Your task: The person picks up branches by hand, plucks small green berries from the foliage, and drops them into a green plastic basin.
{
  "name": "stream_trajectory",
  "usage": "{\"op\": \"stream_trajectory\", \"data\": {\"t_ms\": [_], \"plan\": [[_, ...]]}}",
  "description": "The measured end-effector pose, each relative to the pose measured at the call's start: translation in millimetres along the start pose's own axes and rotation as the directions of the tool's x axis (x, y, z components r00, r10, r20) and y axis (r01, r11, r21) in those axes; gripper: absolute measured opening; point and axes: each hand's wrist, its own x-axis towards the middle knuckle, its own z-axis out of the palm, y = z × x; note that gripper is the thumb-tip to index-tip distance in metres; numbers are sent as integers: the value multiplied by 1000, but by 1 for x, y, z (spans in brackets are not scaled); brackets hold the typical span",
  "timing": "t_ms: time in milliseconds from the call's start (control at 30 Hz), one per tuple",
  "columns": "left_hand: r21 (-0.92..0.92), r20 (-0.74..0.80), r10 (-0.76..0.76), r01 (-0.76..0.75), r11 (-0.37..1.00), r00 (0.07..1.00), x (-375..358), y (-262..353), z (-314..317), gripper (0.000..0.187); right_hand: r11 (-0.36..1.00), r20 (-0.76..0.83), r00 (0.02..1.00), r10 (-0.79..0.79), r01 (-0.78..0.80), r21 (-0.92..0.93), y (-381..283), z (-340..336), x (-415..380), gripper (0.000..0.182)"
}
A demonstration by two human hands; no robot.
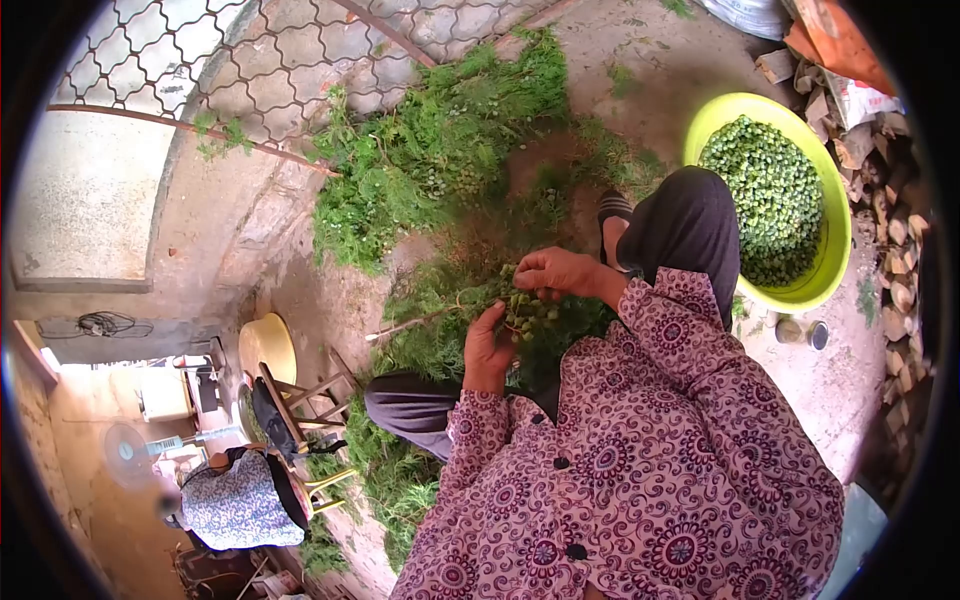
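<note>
My left hand [487,348] is closed around an evergreen sprig [535,318] thick with small green cones. A pale bare stem [405,326] sticks out to the left of that hand. Just above it, my right hand [560,272] has its thumb and fingers pinched together at the top of the sprig; the exact bit between the fingertips is hidden. Both hands are over my lap, between my knees. Cut green branches [440,150] lie heaped on the ground in front and below my hands.
A yellow-green basin [845,215] full of small green cones stands at the right, beside stacked firewood [895,260]. Two small jars [803,332] sit near it. At the left are a wooden chair [290,410], a yellow tub [268,350], a fan [128,450] and a seated person [240,500].
</note>
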Motion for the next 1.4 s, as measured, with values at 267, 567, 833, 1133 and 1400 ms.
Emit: {"op": "stream_trajectory", "data": {"t_ms": [267,567,833,1133,1400], "plan": [[55,-38,21,-19,998,999,12,-1,-20,26,994,139,990,8,7,-107,-8,6,-4,38],[1,-20,-12,12,1000,1000,11,-2,-13,23,993,72,997,-25,33,-109,-7,9,-3,32],[-191,18,-41,43,981,999,-5,-7,9,20,984,15,993,-113,114,-135,2,10,8,23],[-153,27,-140,143,978,990,3,-12,5,23,940,-46,983,-177,155,-304,1,10,4,24],[-111,-57,-121,114,987,991,11,-15,-6,14,964,-79,991,-106,82,-253,5,8,6,26]]}}
